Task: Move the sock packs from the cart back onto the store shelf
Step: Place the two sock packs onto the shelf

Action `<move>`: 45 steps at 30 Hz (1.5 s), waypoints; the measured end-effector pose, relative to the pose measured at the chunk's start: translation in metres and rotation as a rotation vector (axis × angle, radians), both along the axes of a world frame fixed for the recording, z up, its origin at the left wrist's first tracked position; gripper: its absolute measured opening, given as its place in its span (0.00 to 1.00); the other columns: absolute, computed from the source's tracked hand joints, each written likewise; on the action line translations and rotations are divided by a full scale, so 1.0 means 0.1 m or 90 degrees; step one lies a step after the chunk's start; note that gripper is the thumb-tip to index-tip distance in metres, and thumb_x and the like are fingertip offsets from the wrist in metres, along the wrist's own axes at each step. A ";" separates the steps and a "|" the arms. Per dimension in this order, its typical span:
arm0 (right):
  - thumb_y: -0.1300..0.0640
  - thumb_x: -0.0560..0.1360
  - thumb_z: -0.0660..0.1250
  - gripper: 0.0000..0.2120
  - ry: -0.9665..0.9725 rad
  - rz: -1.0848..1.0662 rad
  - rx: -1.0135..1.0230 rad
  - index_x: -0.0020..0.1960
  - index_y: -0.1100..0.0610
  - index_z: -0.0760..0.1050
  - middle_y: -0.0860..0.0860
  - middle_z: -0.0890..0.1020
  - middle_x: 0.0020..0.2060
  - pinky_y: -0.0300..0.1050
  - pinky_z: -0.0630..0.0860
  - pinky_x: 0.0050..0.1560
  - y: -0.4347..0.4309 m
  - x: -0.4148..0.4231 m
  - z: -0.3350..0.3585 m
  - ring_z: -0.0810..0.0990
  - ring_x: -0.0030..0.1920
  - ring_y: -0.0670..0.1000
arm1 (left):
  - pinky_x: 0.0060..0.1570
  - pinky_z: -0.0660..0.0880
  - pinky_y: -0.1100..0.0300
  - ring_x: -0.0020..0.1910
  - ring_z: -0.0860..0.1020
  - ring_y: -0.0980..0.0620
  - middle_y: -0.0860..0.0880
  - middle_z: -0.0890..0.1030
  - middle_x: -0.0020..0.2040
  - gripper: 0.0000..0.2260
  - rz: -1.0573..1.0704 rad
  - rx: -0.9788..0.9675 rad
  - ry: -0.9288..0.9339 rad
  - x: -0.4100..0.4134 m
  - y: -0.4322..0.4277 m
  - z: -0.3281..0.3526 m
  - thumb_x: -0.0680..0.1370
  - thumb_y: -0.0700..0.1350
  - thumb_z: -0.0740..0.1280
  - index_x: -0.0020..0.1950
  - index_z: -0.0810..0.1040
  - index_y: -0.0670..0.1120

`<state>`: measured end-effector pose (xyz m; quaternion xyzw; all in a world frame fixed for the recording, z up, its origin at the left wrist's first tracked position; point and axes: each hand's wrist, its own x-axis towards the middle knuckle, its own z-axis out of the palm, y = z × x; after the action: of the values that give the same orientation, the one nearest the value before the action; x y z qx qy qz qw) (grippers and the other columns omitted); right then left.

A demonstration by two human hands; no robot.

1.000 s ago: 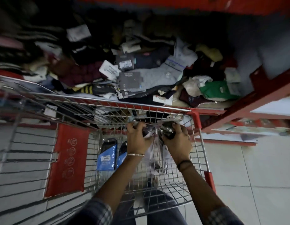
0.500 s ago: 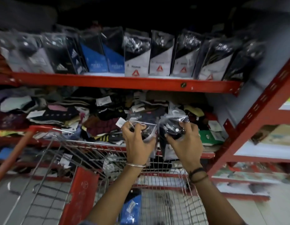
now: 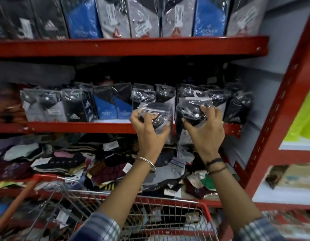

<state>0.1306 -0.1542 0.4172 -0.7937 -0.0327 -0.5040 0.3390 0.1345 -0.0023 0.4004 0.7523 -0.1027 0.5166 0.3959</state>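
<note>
- In front of the middle shelf (image 3: 81, 126), your two hands are raised side by side above the cart (image 3: 168, 213), each with one sock pack.
- Your left hand (image 3: 149, 134) grasps the left sock pack (image 3: 159, 112): the fingers (image 3: 147, 117) curl over its clear plastic front and the thumb presses its right side.
- Your right hand (image 3: 205, 134) grasps the right sock pack (image 3: 190, 110), fingers wrapped over the top right corner, thumb on the lower left. Its white hanger hook (image 3: 196, 94) points up.
- Both packs hold dark socks and sit just in front of the row of packs (image 3: 77, 108) standing upright on the middle shelf; you cannot tell whether they touch that row.
- A bangle (image 3: 147, 161) circles your left wrist, dark bands (image 3: 216, 165) your right.
- Under your forearms, loose socks (image 3: 64, 160) lie heaped on the lower shelf.
- On the top shelf (image 3: 133, 45) stands another row of larger packs.
- The cart's wire basket with its red rim is below your arms, near the lower shelf.
</note>
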 end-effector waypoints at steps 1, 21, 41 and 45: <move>0.49 0.63 0.78 0.26 -0.018 -0.002 0.004 0.54 0.60 0.74 0.59 0.75 0.55 0.43 0.73 0.38 0.00 0.06 0.06 0.78 0.48 0.58 | 0.61 0.71 0.50 0.59 0.67 0.41 0.37 0.62 0.60 0.23 -0.001 -0.007 -0.014 0.06 -0.03 0.06 0.65 0.42 0.77 0.50 0.65 0.49; 0.50 0.64 0.78 0.25 -0.042 -0.022 0.070 0.54 0.61 0.73 0.60 0.74 0.57 0.42 0.74 0.40 0.00 1.11 0.00 0.73 0.54 0.53 | 0.58 0.65 0.76 0.58 0.66 0.41 0.37 0.59 0.62 0.23 -0.009 -0.046 -0.033 1.04 -0.38 -0.02 0.66 0.40 0.78 0.49 0.65 0.46; 0.50 0.71 0.69 0.30 0.131 -0.077 -0.176 0.69 0.58 0.64 0.63 0.66 0.66 0.59 0.67 0.57 0.26 0.73 -0.28 0.66 0.63 0.63 | 0.69 0.56 0.41 0.73 0.53 0.39 0.42 0.53 0.73 0.18 0.077 0.219 0.081 0.86 -0.11 -0.36 0.76 0.43 0.66 0.65 0.69 0.47; 0.51 0.70 0.70 0.34 0.182 -0.006 -0.185 0.71 0.57 0.61 0.62 0.69 0.64 0.59 0.70 0.55 0.47 0.34 -0.70 0.67 0.61 0.62 | 0.70 0.57 0.47 0.72 0.57 0.40 0.38 0.60 0.71 0.14 0.046 0.218 0.104 0.53 0.23 -0.82 0.76 0.40 0.65 0.61 0.71 0.42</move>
<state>0.1647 -0.1068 0.3476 -0.8979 -0.0530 -0.3775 0.2199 0.1874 0.0203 0.3184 0.8511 -0.1293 0.4429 0.2503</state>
